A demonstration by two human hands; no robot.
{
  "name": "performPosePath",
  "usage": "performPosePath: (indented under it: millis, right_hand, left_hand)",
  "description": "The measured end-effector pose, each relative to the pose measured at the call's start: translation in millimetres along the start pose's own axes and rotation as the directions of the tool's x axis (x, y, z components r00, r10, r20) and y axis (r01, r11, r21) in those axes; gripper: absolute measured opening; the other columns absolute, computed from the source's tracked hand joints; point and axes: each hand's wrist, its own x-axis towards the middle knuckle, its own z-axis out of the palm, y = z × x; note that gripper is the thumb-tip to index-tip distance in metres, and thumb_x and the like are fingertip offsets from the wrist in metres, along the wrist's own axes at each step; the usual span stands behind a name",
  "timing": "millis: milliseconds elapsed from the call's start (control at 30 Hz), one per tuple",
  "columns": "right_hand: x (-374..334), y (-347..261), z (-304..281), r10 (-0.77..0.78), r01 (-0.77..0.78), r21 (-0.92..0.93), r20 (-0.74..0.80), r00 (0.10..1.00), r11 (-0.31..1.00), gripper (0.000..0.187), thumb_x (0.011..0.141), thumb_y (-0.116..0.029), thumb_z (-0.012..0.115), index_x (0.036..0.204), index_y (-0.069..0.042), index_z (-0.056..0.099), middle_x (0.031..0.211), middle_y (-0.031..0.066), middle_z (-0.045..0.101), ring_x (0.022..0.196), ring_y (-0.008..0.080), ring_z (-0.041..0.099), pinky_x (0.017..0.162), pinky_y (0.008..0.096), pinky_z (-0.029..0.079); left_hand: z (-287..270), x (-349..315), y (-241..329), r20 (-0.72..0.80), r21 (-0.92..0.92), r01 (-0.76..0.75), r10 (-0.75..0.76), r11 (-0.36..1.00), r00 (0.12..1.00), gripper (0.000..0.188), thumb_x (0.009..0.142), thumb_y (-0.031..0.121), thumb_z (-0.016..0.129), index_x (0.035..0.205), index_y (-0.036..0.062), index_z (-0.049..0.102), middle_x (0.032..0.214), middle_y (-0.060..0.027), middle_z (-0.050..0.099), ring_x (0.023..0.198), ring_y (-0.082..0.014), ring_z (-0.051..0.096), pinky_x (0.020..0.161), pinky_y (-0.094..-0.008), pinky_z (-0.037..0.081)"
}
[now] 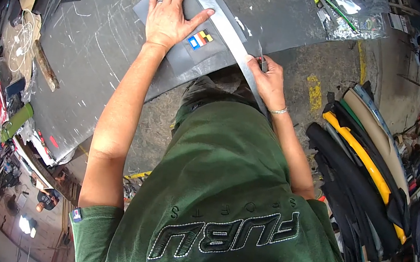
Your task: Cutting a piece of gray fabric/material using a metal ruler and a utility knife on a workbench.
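My left hand [171, 13] lies flat with spread fingers, pressing a long metal straightedge [223, 25] onto a dark grey sheet [191, 50] that bears a small coloured label [200, 39]. The sheet rests on a large scratched grey worktable [93, 59]. My right hand [268, 78] grips a small knife [261, 56] whose blade tip sits against the straightedge's right edge, near the table's front edge. My green shirt hides the lower end of the straightedge.
Rolls of black, yellow and tan material [368, 166] are stacked on the floor at right. Clear plastic bags [350, 12] lie at the table's far right. A wooden stick [46, 66], cords and clutter crowd the left side. Concrete floor [323, 66] shows beyond the table.
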Motion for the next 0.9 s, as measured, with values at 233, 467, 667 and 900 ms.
performPosePath:
  millis: [233, 467, 667, 900]
  right_hand:
    - [0, 5, -1, -0.064, 0.062, -0.091, -0.015, 0.998, 0.994, 0.030, 0.093, -0.026, 0.077, 0.087, 0.003, 0.071, 0.066, -0.0049, 0.053, 0.066, 0.0053, 0.043, 0.058, 0.0282, 0.039]
    - [-2, -2, -1, -0.071, 0.070, -0.036, -0.026, 0.997, 0.997, 0.030, 0.093, -0.026, 0.077, 0.088, 0.003, 0.071, 0.065, -0.0030, 0.055, 0.065, 0.0056, 0.044, 0.058, 0.0290, 0.040]
    - [2, 4, -2, -0.109, 0.106, -0.075, -0.039, 0.993, 0.991, 0.033, 0.093, -0.027, 0.077, 0.082, 0.003, 0.067, 0.064, -0.0023, 0.053, 0.063, 0.0060, 0.043, 0.057, 0.0299, 0.039]
    - [-3, -4, -4, 0.044, -0.044, -0.003, 0.018, 0.999, 0.999, 0.028, 0.090, -0.025, 0.077, 0.097, 0.002, 0.072, 0.082, 0.0116, 0.071, 0.075, 0.0143, 0.060, 0.073, 0.0324, 0.050]
  left_hand:
    - [9, -4, -5, -0.091, -0.016, -0.043, 0.041, 0.999, 0.995, 0.093, 0.082, 0.069, 0.071, 0.149, 0.0075, 0.049, 0.160, -0.0107, 0.043, 0.153, -0.0312, 0.030, 0.126, -0.0543, 0.018]
    - [7, -4, -4, -0.074, -0.020, -0.027, 0.025, 0.999, 0.997, 0.093, 0.082, 0.068, 0.072, 0.149, 0.0075, 0.049, 0.160, -0.0104, 0.042, 0.154, -0.0312, 0.030, 0.126, -0.0547, 0.018]
    - [5, -2, -2, -0.074, -0.018, -0.029, 0.028, 0.999, 0.997, 0.094, 0.082, 0.069, 0.072, 0.149, 0.0080, 0.049, 0.159, -0.0101, 0.043, 0.153, -0.0318, 0.032, 0.126, -0.0550, 0.019]
    - [6, -3, -2, -0.066, -0.007, -0.023, 0.022, 1.000, 0.998, 0.095, 0.082, 0.070, 0.071, 0.150, 0.0078, 0.048, 0.159, -0.0118, 0.043, 0.152, -0.0335, 0.032, 0.125, -0.0557, 0.019]
